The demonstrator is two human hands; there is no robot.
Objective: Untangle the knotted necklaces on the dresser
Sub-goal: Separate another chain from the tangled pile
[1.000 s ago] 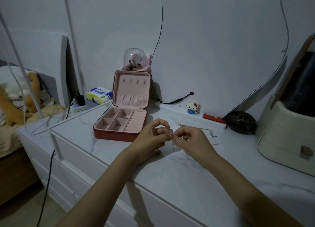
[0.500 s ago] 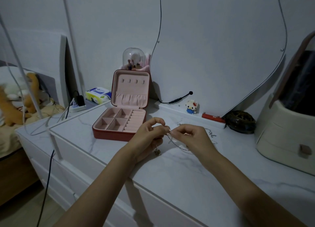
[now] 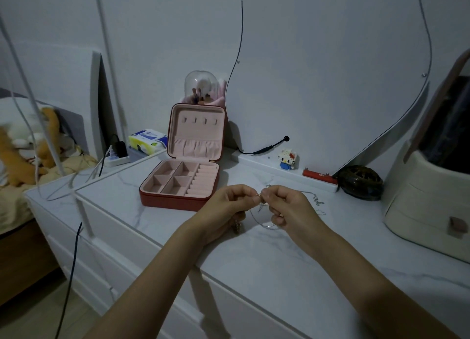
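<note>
Both grips pinch necklaces | left hand | right hand | marble dresser | grey wall

White marble-look dresser, open pink jewelry box, toy figure, possibly a thin chain

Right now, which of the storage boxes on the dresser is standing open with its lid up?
The red jewelry box with pink lining, left of the hands; the cream drawer box at the right has its drawer closed.
</note>
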